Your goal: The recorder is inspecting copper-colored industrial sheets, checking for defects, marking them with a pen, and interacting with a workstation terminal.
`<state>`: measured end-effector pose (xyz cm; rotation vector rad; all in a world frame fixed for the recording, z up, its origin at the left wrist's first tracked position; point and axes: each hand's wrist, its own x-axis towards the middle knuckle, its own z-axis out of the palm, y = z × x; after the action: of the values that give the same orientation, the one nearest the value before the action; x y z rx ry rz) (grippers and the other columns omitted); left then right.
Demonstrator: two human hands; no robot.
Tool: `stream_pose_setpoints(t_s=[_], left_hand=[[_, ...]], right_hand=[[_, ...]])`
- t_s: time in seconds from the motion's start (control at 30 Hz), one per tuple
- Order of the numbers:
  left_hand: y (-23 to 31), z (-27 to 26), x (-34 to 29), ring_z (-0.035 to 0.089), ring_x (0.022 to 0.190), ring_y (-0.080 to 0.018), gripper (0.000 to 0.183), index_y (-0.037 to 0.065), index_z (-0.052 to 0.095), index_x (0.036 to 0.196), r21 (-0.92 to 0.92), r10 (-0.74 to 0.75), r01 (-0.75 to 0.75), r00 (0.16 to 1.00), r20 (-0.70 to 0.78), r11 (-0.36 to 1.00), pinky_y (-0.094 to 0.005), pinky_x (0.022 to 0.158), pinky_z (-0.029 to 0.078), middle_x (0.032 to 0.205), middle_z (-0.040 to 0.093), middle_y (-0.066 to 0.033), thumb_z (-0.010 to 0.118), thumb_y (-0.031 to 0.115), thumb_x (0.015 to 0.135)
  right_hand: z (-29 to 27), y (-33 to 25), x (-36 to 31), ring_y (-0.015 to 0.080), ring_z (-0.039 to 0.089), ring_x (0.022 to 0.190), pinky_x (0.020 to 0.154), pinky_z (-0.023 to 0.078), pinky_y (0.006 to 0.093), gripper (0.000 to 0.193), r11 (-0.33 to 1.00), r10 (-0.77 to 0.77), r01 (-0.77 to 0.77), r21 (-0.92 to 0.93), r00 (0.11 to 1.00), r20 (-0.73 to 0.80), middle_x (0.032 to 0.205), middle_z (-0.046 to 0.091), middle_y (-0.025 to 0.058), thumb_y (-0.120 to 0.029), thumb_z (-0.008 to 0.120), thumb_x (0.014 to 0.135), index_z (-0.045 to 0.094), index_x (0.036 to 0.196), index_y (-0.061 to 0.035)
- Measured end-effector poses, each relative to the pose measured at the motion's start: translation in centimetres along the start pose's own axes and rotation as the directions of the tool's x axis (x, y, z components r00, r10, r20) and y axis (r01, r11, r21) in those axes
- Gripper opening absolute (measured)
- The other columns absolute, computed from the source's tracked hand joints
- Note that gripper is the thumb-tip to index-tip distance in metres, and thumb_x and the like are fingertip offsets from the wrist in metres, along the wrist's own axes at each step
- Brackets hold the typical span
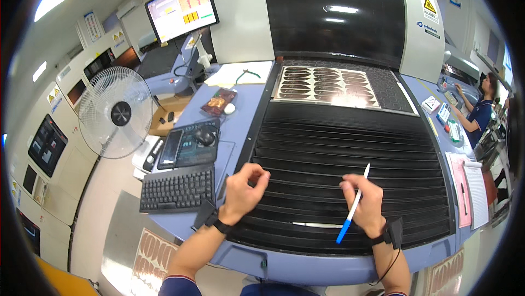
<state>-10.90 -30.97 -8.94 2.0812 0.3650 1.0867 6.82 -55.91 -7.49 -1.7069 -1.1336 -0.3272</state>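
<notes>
Machine (334, 33): pale housing around a broad dark window, standing at the back, across from the person at work.
Counter (232, 135): blue-grey, wrapping around the machine's front and sides.
Ribbed cover (355, 145): black, its pleats running side to side across the middle of the counter, under both hands.
Fan (121, 114): round, with a wire cage, off to the left.
Sheet (327, 84): pale, patterned with rows of dark elongated shapes, lying flat behind the ribbed cover, below the window.
Monitor (183, 10): lit, tilted, at the back left.
Keyboard (178, 189): black, near the counter's left front edge, beside the left hand.
Left hand (244, 191): above the ribbed cover's left edge, grip narrow, fingers curled toward the thumb; I can't tell whether anything is pinched there.
Right hand (365, 200): above the ribbed cover's right half, its grip holding the pen.
Pen (351, 215): white, blue at the lower end, slanting up between thumb and fingers.
Rod (320, 224): slim and pale, lying on the pleats, left of the pen's blue end.
</notes>
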Motion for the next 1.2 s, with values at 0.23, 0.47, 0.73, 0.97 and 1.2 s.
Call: stream_pose_setpoints(t_s=[0.23,0.47,0.73,0.97,1.2], left_hand=[[0.2,-0.3,1.1,0.075,0.102,-0.0324,0.051,-0.002,0.053,0.139,0.240,-0.069,0.048,0.994,0.080,0.970,-0.0394,0.087,0.058,0.125,0.070,-0.0244,0.072,0.016,0.095],[-1.8,0.1,0.1,0.061,0.120,-0.0447,0.070,-0.010,0.042,0.145,0.529,-0.066,-0.077,0.967,0.246,0.845,-0.0492,0.103,0.049,0.137,0.059,-0.0290,0.070,0.030,0.095],[-1.0,-0.4,1.1,0.068,0.114,-0.0365,0.056,-0.001,0.052,0.141,0.099,-0.210,0.202,0.974,0.080,0.974,-0.0426,0.095,0.053,0.126,0.067,-0.0241,0.070,0.026,0.095],[1.0,-0.9,0.9,0.065,0.121,-0.0341,0.054,-0.004,0.054,0.141,-0.176,0.079,-0.089,0.995,-0.062,0.980,-0.0414,0.105,0.049,0.136,0.063,-0.0231,0.069,0.018,0.095],[1.8,0.8,-0.3,0.043,0.147,-0.0366,0.075,-0.003,0.043,0.152,0.093,0.398,-0.465,0.831,0.390,0.880,-0.0461,0.119,0.037,0.155,0.047,-0.0217,0.072,0.034,0.094]], right_hand=[[-0.8,3.9,1.4,0.0195,0.074,0.073,0.066,0.055,0.0301,0.017,0.984,0.175,-0.170,0.049,0.977,-0.123,0.085,0.076,0.0169,-0.010,0.067,0.100,0.069,0.110,0.0024],[-0.5,4.8,0.6,0.0356,0.072,0.087,0.081,0.055,0.0409,0.038,0.943,0.333,-0.326,-0.071,0.933,0.134,0.101,0.073,0.0249,-0.018,0.073,0.094,0.062,0.125,0.0016],[1.0,3.7,0.7,0.0390,0.067,0.106,0.093,0.052,0.0452,0.054,0.949,0.163,-0.046,-0.312,0.919,0.359,0.112,0.068,0.0222,-0.014,0.082,0.084,0.057,0.131,-0.0023],[-2.2,4.9,3.6,0.0245,0.071,0.088,0.081,0.055,0.0331,0.023,0.956,-0.035,-0.025,-0.291,0.979,-0.200,0.100,0.073,0.0137,-0.012,0.070,0.098,0.071,0.120,-0.0032],[-0.9,-2.8,6.5,0.0251,0.065,0.115,0.105,0.047,0.0360,0.047,0.686,0.487,-0.146,0.713,0.820,-0.300,0.130,0.065,0.0129,-0.034,0.054,0.109,0.052,0.140,0.0010]])
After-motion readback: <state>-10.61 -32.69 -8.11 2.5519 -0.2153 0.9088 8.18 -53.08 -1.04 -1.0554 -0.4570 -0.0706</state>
